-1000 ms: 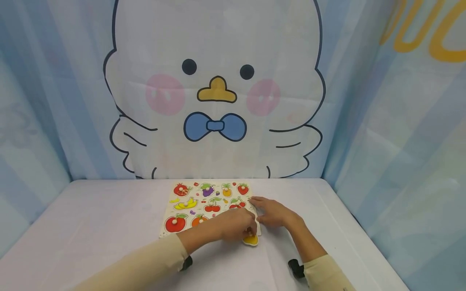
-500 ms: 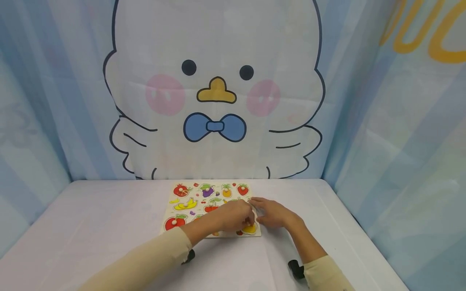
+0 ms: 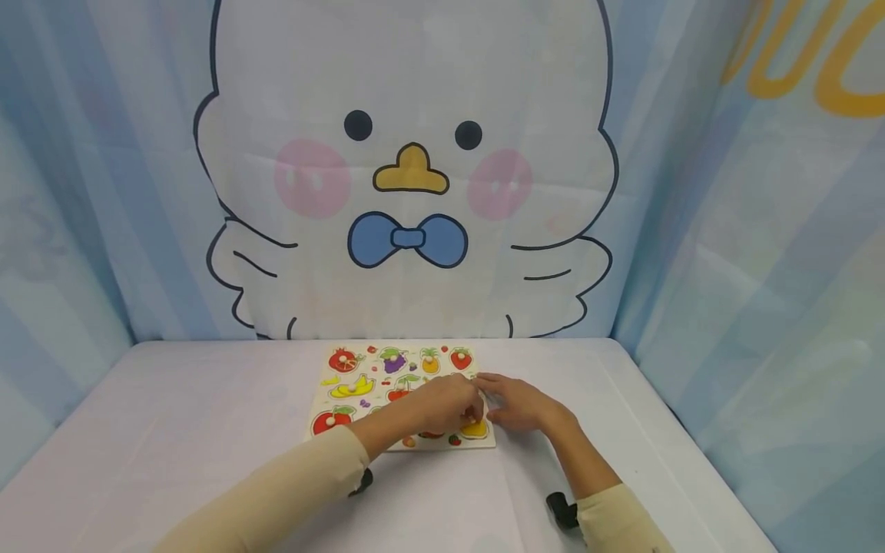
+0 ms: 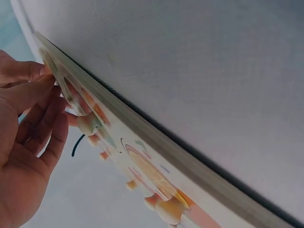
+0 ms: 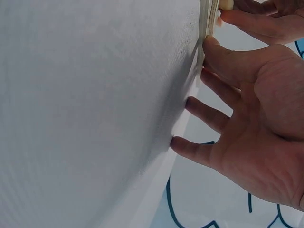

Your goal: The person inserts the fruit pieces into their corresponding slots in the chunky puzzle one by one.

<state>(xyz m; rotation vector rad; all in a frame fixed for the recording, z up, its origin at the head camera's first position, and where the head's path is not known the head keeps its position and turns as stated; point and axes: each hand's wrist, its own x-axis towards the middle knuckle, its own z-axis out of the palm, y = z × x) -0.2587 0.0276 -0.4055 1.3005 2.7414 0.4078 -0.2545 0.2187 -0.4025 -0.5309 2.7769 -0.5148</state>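
Observation:
A wooden fruit puzzle board (image 3: pixel 318 407) with knobbed pieces lies flat near the back of the table. Over its front right corner my left hand (image 3: pixel 442 403) pinches a yellow puzzle piece (image 3: pixel 475 430), which sits at its place in the board; the knob is hidden by the fingers. Seen from the left wrist, the thumb and forefinger meet at the board's far end, past a large round knob (image 4: pixel 86 124). My right hand (image 3: pixel 515 405) rests at the board's right edge, thumb and forefinger touching it, the other fingers (image 5: pixel 192 148) spread and fairly straight onto the tabletop.
The white tabletop (image 3: pixel 207 461) reaches out on both sides and in front of the board. A curtain with a cartoon duck (image 3: pixel 408 299) hangs behind the back edge. Black wrist-worn devices (image 3: pixel 563 511) show below both forearms.
My left hand has moved the yellow piece from the board's front edge back into its front right corner, then shifted slightly. The right hand has stayed at the right edge.

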